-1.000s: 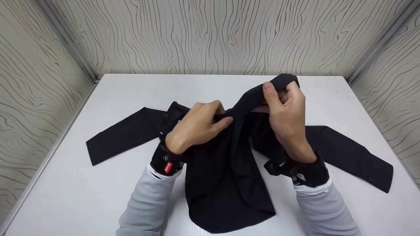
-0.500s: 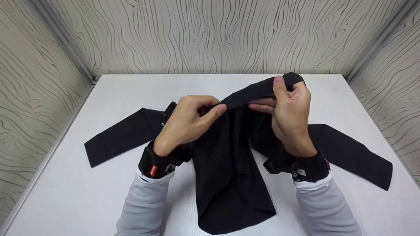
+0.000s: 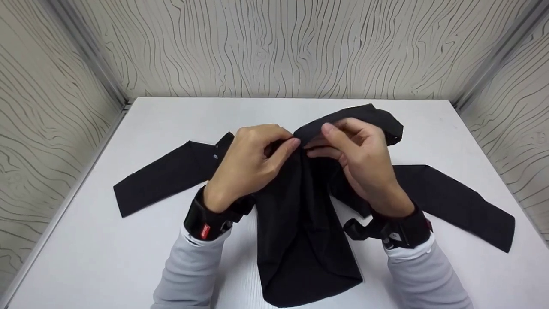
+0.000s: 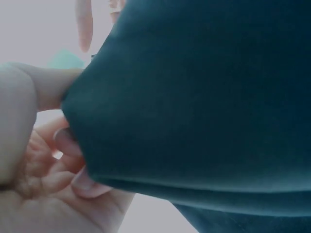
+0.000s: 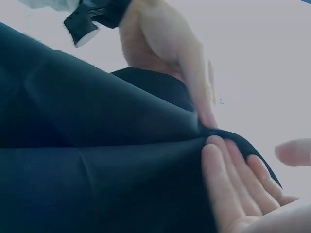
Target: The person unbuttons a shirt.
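A black long-sleeved shirt [image 3: 300, 253] lies with its sleeves spread to both sides and its front gathered at the middle. My left hand [image 3: 248, 165] pinches the cloth at the near end of the raised collar [image 3: 360, 112], between thumb and index finger. Close by, my right hand [image 3: 364, 159] has its fingers fairly straight against the collar's underside. The right wrist view shows those fingers [image 5: 228, 179] lying along the cloth edge, right at the left hand's pinch, with the right thumb [image 5: 294, 152] apart from the fabric. Dark cloth [image 4: 194, 97] fills much of the left wrist view.
The shirt rests on a white table [image 3: 77, 257]. One sleeve [image 3: 161, 178] reaches left and the other [image 3: 461, 206] right. Wood-grain patterned panels [image 3: 266, 47] stand behind and at both sides. Black camera straps [image 3: 403, 227] wrap the wrists.
My right hand has let its thumb off the collar's far end and slid left along it toward the left hand. The collar's far end now droops. My left hand has risen slightly, keeping its pinch.
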A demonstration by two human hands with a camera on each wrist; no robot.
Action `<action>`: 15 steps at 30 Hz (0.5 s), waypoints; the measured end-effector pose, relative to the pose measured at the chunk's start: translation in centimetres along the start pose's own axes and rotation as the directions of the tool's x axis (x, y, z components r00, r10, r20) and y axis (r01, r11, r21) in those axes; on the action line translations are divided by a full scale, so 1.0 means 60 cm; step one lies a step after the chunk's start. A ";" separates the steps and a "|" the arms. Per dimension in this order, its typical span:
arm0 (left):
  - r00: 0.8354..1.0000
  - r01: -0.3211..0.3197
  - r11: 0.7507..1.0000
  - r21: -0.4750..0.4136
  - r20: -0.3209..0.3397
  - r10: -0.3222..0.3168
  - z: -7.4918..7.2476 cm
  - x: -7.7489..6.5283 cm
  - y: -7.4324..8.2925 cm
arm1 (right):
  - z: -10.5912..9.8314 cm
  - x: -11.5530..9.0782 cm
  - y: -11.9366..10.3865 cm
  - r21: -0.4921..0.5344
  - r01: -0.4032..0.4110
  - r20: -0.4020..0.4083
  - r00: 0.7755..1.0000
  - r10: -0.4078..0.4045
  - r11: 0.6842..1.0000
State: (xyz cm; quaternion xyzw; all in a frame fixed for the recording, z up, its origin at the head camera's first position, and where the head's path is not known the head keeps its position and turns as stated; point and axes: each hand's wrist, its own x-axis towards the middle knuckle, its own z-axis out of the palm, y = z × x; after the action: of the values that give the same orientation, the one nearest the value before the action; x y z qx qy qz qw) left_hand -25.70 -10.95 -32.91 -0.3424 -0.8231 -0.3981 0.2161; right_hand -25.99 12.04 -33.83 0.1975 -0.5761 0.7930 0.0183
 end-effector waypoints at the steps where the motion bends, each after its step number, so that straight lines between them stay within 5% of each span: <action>1: 1.000 -0.006 1.000 -0.001 0.013 0.006 0.002 0.000 0.001 | 0.003 0.000 0.004 -0.040 -0.012 -0.002 1.000 0.012 0.999; 7: 0.996 -0.058 0.998 0.001 0.070 0.058 0.008 -0.001 0.001 | 0.010 0.000 0.016 -0.182 -0.061 -0.043 0.998 0.054 0.981; 15: 0.994 -0.106 0.992 -0.068 0.031 0.108 0.015 0.003 -0.005 | 0.004 0.001 0.009 -0.230 -0.033 -0.075 0.997 0.016 0.973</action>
State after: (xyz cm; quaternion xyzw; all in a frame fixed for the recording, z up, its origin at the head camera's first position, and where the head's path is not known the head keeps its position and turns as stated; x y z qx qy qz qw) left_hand -26.13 -10.29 -33.50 -0.4000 -0.7935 -0.4071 0.2114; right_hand -26.12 11.63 -34.27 0.1581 -0.6658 0.7273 0.0522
